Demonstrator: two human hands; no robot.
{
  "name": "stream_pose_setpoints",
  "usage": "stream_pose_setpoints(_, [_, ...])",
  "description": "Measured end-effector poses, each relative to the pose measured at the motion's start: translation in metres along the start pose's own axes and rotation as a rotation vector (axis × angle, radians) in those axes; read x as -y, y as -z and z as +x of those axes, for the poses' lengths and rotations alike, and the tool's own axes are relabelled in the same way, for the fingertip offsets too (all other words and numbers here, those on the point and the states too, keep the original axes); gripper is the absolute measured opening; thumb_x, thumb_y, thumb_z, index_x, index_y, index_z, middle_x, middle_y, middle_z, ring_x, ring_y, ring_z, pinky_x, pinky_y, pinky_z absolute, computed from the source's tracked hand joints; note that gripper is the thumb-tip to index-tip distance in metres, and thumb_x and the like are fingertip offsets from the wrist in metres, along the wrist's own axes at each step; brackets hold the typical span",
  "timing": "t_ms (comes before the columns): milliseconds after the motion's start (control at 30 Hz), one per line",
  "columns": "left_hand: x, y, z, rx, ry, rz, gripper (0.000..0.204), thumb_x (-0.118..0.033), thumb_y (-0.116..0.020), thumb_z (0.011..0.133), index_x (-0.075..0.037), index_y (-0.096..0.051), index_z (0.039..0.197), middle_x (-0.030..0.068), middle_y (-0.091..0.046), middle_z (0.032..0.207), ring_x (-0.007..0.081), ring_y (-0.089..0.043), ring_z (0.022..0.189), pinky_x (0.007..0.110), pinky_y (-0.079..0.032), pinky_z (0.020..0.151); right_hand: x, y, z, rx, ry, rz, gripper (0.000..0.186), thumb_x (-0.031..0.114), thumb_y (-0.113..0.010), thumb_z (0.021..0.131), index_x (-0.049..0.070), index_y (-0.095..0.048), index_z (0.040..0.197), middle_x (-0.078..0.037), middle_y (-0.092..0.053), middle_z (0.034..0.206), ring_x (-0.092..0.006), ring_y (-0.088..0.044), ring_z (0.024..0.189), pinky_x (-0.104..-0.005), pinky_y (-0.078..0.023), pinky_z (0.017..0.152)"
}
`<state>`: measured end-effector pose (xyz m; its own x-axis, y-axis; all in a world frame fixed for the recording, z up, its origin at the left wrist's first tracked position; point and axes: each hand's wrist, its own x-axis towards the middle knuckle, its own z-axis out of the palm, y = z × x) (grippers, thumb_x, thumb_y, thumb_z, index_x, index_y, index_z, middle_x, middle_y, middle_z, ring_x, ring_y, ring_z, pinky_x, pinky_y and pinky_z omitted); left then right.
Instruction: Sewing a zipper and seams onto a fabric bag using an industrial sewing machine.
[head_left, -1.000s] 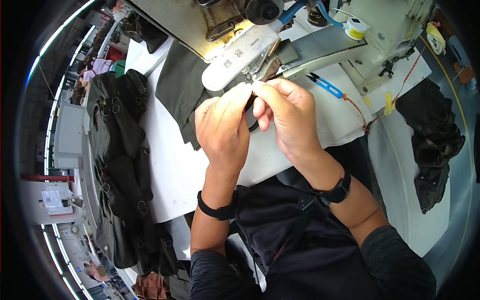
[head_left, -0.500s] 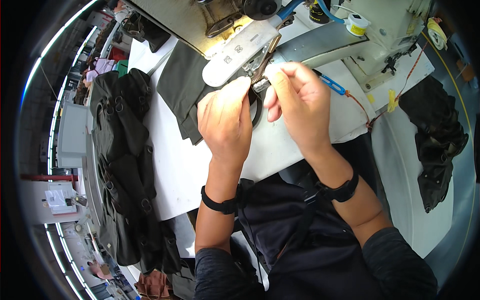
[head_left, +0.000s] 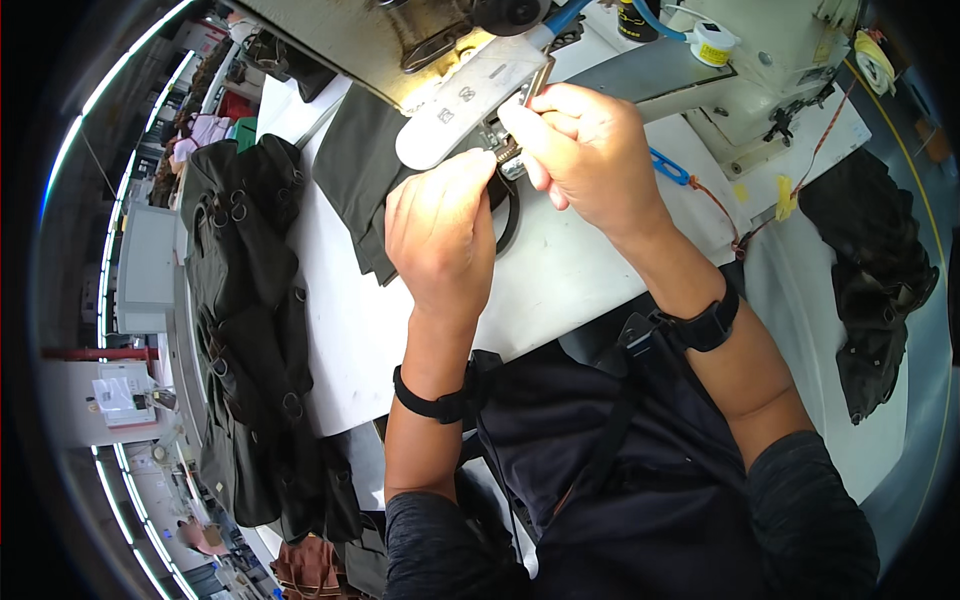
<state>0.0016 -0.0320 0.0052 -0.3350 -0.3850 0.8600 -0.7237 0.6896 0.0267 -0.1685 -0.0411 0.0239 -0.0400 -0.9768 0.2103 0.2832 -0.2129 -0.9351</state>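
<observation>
the left hand [head_left: 443,230] is bent at the knuckles, its fingers bunched and its tips brought together beside small shiny metal parts [head_left: 513,165] under the sewing machine [head_left: 375,40]; whether it pinches anything is hidden. the right hand [head_left: 595,155] is curled, thumb and forefinger drawn close together at those parts, the other fingers folded loosely; i cannot tell what, if anything, lies between the tips.

the dark cloth [head_left: 360,165], matte and smooth with straight-cut edges, lies on the tabletop left of the metal parts, partly behind the left hand. a thin black band [head_left: 512,222] curves out from beside that hand. above the fingers, a long pale cover [head_left: 465,105] with a rounded end slants across the worn, stained metal of the machine.

the tabletop [head_left: 350,350] is white and smooth. blue snips [head_left: 668,168] lie right of the right hand, tied to a thin reddish cord [head_left: 715,212]. along the left runs a slumped heap of dark bags [head_left: 250,350], soft, creased, set with round metal rings; more dark, crumpled pieces [head_left: 865,280] lie at the far right.
</observation>
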Motion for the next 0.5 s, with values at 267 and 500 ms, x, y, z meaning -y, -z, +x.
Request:
stream_pose_setpoints(267, [0.0004,-0.0036,0.0025,-0.025,0.021,-0.024,0.026,0.008,-0.074,0.078,-0.007,-0.072,0.099,0.0060,-0.075,0.100,0.0232,-0.070,0.086,0.034,-0.051,0.082,-0.0020,-0.0030,0.0001,-0.004,0.038,-0.046,0.020,0.015,-0.070,0.097,-0.005,-0.068,0.095,-0.003,-0.060,0.059,-0.0050,-0.046,0.042,-0.0224,-0.035,0.040])
stream_pose_setpoints(500, [-0.0001,-0.0032,0.0008,-0.013,0.104,-0.041,0.018,0.006,-0.075,0.084,-0.005,-0.075,0.097,0.0083,-0.077,0.099,0.0241,-0.073,0.087,0.033,-0.054,0.083,-0.0051,-0.0022,0.0011,0.005,0.066,-0.051,0.019,0.014,-0.067,0.098,-0.003,-0.068,0.090,-0.004,-0.064,0.059,-0.0067,-0.051,0.042,-0.0241,-0.040,0.040])
